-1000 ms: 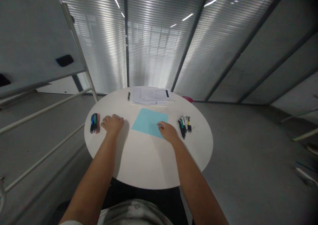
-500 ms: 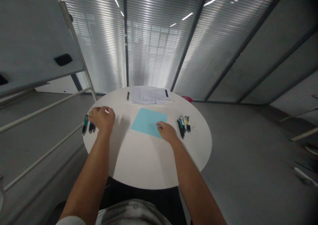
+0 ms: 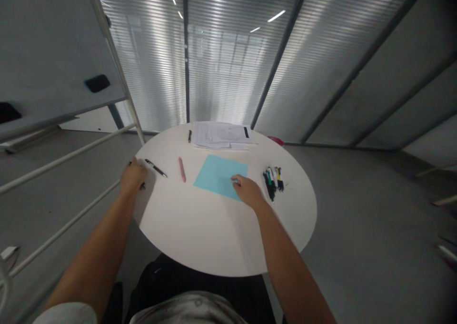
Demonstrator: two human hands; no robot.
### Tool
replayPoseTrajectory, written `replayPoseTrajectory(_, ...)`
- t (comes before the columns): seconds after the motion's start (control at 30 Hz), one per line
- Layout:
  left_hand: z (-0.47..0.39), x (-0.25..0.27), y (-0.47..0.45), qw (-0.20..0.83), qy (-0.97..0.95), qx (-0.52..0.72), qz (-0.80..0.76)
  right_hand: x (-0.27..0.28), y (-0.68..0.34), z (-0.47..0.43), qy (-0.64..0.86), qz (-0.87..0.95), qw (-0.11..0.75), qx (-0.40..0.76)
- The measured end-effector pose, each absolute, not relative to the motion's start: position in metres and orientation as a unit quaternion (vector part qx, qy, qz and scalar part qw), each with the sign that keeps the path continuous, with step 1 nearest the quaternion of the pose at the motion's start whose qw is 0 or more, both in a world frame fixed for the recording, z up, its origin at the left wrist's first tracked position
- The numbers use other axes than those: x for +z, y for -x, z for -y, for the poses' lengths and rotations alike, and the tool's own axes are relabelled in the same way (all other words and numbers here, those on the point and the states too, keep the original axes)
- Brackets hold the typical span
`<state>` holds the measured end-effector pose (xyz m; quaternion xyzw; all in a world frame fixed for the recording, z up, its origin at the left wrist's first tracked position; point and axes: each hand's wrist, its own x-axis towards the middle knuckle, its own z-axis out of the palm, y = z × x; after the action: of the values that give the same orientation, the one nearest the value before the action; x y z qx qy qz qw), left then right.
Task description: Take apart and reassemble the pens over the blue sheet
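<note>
Black pen [image 3: 156,168] just right of left hand [image 3: 133,173], grip unclear; right hand [image 3: 247,189] pinches small item [image 3: 234,180] over blue sheet [image 3: 217,172].

The left hand [image 3: 134,175] mostly hides a pen [image 3: 143,186]. The item [image 3: 234,180] in the right hand [image 3: 248,190] is too small to identify.

Blue sheet [image 3: 216,174] was seen as matt paper; tabletop [image 3: 207,228] was finished smooth; pen cluster [image 3: 269,187] was judged plastic; blinds [image 3: 221,95] were noted glossy.

White sleeve [image 3: 67,314] at lower left — mottled grey-and-white top [image 3: 193,309] at bottom centre, black legwear [image 3: 153,281] showing just above.
</note>
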<state>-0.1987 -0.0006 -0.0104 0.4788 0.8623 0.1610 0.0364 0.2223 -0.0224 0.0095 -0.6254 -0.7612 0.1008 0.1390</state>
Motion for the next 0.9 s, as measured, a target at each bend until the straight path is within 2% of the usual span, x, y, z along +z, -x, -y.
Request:
replayPoseTrajectory(0.3, -0.024, -0.001, 0.174, 0.030, -0.562, 0.153, -0.813, 0.016, -0.223, 0.026, 0.628, 0.762, 0.131, 0.090)
replayPoseTrajectory(0.63, -0.052, 0.012, 0.140, 0.080, -0.493, 0.169, -0.850, 0.016, -0.226, 0.024, 0.621, 0.767, 0.137, 0.086)
replayPoseTrajectory(0.9, -0.069, 0.022, 0.114, 0.118, -0.497, 0.104, -0.854, 0.015, -0.225, 0.023, 0.625, 0.764, 0.134, 0.087)
